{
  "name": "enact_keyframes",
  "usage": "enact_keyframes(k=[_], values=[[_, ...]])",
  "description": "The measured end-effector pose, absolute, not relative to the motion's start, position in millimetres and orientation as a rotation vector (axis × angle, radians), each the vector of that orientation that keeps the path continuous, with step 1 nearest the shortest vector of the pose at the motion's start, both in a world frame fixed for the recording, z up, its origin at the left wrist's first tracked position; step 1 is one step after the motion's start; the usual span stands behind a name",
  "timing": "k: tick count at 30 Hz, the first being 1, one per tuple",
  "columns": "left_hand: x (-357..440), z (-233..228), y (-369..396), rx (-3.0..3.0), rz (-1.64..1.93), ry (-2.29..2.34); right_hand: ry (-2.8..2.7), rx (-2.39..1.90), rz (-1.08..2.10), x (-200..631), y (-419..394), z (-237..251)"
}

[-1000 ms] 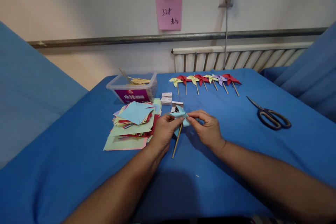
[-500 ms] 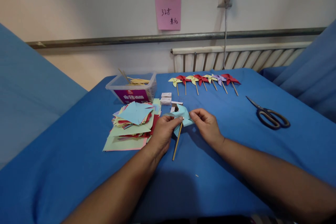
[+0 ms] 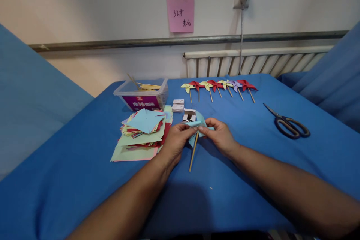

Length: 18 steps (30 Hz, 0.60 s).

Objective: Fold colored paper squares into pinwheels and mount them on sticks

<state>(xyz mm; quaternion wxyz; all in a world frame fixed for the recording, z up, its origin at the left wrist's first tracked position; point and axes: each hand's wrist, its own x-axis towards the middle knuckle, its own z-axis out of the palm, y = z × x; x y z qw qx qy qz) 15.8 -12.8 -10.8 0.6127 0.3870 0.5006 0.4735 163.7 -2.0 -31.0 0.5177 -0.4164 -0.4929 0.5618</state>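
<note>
A light-blue paper pinwheel (image 3: 200,118) on a wooden stick (image 3: 194,153) is held up over the middle of the table. My left hand (image 3: 180,138) pinches it near the centre from the left. From the right, my right hand (image 3: 219,135) grips the paper, its thumb close to the left thumb. The pinwheel's centre is partly covered by the thumbs. Just behind it stands an opened small white box (image 3: 189,112) with shiny bits inside. To the left of my hands lies a pile of coloured cut paper (image 3: 145,120), light blue on top.
A clear plastic tub (image 3: 140,97) of sticks stands behind the paper pile, beside small white boxes (image 3: 178,105). Several finished pinwheels (image 3: 215,85) lie in a row at the back. Black scissors (image 3: 289,123) rest at the right. A tiny pale scrap (image 3: 210,188) lies in front.
My right hand has moved left, bringing its thumb to the pinwheel's centre. The pinwheel has shifted slightly right, and more of the opened white box shows.
</note>
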Motion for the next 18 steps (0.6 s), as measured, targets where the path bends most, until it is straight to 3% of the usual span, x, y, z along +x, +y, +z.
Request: enact_keyframes(k=[18], values=[[20.0,-8.6,-12.9,0.846,1.182,1.142,-1.175,-0.969,1.284,163.3,1.1,-34.2]])
